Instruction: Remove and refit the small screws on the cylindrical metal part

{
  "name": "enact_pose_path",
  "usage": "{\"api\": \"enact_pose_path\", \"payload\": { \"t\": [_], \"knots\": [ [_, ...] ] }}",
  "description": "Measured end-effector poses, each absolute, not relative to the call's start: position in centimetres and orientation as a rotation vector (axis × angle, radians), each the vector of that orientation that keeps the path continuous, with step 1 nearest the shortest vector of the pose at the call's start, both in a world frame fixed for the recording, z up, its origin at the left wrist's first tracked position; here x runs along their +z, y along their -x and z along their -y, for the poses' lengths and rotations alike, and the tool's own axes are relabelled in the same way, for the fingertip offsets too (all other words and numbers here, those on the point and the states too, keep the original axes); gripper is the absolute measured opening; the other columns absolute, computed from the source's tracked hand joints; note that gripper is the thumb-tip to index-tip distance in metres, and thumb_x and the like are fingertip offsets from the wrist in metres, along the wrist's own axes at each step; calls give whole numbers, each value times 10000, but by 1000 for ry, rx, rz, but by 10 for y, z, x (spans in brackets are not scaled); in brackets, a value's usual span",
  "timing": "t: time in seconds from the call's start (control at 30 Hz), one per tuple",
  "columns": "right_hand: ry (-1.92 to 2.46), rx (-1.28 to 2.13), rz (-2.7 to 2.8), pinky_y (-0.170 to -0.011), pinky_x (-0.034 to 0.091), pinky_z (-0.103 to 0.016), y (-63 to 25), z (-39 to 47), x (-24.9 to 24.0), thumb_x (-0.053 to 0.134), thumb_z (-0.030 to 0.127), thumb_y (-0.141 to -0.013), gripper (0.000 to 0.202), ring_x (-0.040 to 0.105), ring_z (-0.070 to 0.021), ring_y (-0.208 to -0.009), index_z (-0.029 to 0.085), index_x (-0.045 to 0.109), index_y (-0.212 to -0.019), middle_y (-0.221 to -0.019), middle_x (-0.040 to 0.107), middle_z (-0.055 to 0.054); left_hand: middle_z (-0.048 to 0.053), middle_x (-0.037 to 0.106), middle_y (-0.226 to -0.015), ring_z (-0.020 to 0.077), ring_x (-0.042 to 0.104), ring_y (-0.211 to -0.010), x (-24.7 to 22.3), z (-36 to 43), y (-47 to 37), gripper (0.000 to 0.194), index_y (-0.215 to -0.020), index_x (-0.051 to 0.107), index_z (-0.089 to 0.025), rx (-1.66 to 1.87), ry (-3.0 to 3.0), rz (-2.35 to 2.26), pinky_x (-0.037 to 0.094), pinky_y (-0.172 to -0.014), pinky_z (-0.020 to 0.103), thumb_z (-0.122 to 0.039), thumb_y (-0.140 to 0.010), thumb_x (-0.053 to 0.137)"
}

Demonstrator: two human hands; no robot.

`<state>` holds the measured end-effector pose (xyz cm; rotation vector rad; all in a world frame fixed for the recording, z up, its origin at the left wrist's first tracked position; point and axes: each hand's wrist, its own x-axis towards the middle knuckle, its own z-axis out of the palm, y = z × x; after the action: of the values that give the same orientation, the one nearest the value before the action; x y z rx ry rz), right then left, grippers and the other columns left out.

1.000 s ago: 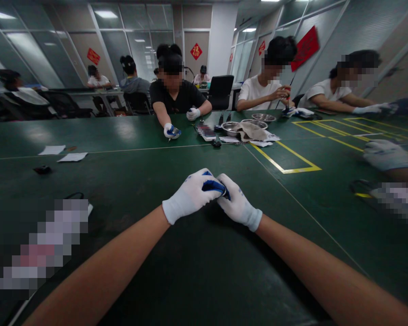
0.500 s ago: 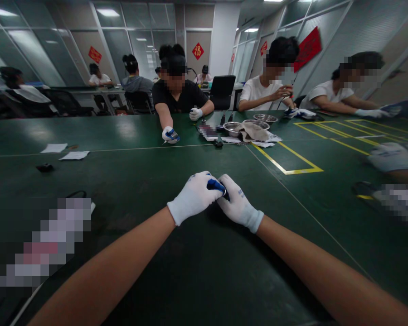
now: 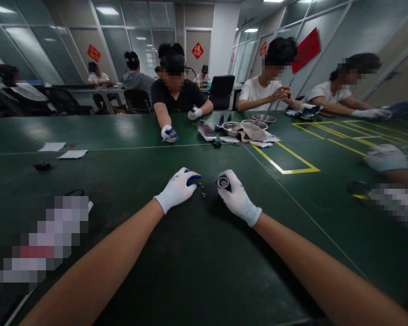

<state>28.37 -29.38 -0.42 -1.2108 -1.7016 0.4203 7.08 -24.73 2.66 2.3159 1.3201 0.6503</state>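
Observation:
My right hand (image 3: 236,197), in a white glove with blue fingertips, grips a round metal part (image 3: 223,182). Its ring-shaped end faces up and shows a hollow with something inside that is too small to make out. To the left, my gloved left hand (image 3: 178,190) is low over the green table, thumb and fingers apart, nothing visible between them. Beside its fingertips, several small metal rings or nuts (image 3: 203,195) lie on the tabletop between my two hands.
Across the table (image 3: 149,280) a person (image 3: 180,95) in black works with gloved hands. Metal bowls (image 3: 231,128) and a cloth (image 3: 251,132) lie near them. Yellow tape (image 3: 301,171) marks the right side. Paper sheets (image 3: 72,154) and a small dark object (image 3: 41,166) lie left; a co-worker's gloved hand (image 3: 387,157) is right.
My hands have parted: the left moved left and opened, while the right keeps hold of the round metal part. The part's open end and the small rings on the table now show.

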Motion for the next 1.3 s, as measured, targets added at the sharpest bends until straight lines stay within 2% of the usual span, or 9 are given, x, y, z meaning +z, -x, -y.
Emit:
{"api": "enact_pose_path", "payload": {
  "t": [0.1,0.27,0.4,0.53,0.7,0.9,1.07,1.17,1.3],
  "knots": [
    [1196,430,1703,-773,510,-366,-284,294,-5,571,176,-736,160,590,-229,-832,243,550,-880,-896,577,-39,95,664,-1256,280,659,-1208,25,245,-68,345,-1288,732,-239,495,-2440,-1268,527,-1117,422,-233,-957,635],
    [1203,476,1710,-734,513,-350,-280,298,1,613,235,-768,137,602,-210,-783,249,539,-882,-860,609,-23,135,691,-1246,308,673,-1168,29,247,-76,211,-1142,736,-188,369,-2490,-1379,552,-1049,452,-259,-983,617],
    [1275,522,1657,-662,507,-338,-276,301,4,680,370,-785,250,597,-195,-701,254,507,-924,-817,633,-7,115,755,-1163,285,717,-1093,38,252,-77,190,-1155,688,-192,511,-2342,-1303,572,-992,437,-233,-1003,581],
    [1282,527,1630,-619,491,-320,-274,303,5,743,395,-741,331,602,-189,-677,257,493,-911,-800,649,-3,79,775,-1130,236,726,-1083,57,264,-81,163,-1107,706,-177,777,-2170,-981,576,-1006,391,-198,-970,622],
    [1270,565,1627,-591,455,-303,-277,303,5,779,466,-748,350,564,-175,-644,253,512,-821,-723,622,11,70,791,-1088,213,741,-1038,73,274,-88,178,-1073,735,-148,795,-2081,-775,594,-991,381,-126,-912,662],
    [1145,454,1739,-651,460,-314,-280,304,8,703,348,-817,207,549,-178,-714,246,525,-791,-819,612,-17,63,795,-1129,220,742,-1071,76,276,-87,227,-1115,743,-168,832,-2095,-778,592,-1010,405,-143,-892,710],
    [1131,491,1775,-590,401,-285,-278,307,10,650,258,-766,182,492,-150,-646,249,485,-843,-740,535,32,42,783,-1040,207,739,-983,78,280,-88,139,-1041,785,-184,727,-2248,-775,592,-966,379,-191,-931,701],
    [1116,508,1787,-594,406,-286,-277,309,10,654,262,-740,209,517,-149,-653,245,490,-867,-749,560,31,47,731,-1072,203,714,-1007,79,283,-90,115,-1001,808,-196,698,-2363,-757,585,-958,352,-191,-912,735],
    [1129,510,1826,-597,414,-294,-275,311,12,681,300,-769,215,534,-152,-652,244,484,-833,-746,578,19,51,693,-1068,201,690,-985,81,286,-92,117,-996,820,-191,590,-2472,-791,587,-925,353,-225,-938,724]
  ]
}}
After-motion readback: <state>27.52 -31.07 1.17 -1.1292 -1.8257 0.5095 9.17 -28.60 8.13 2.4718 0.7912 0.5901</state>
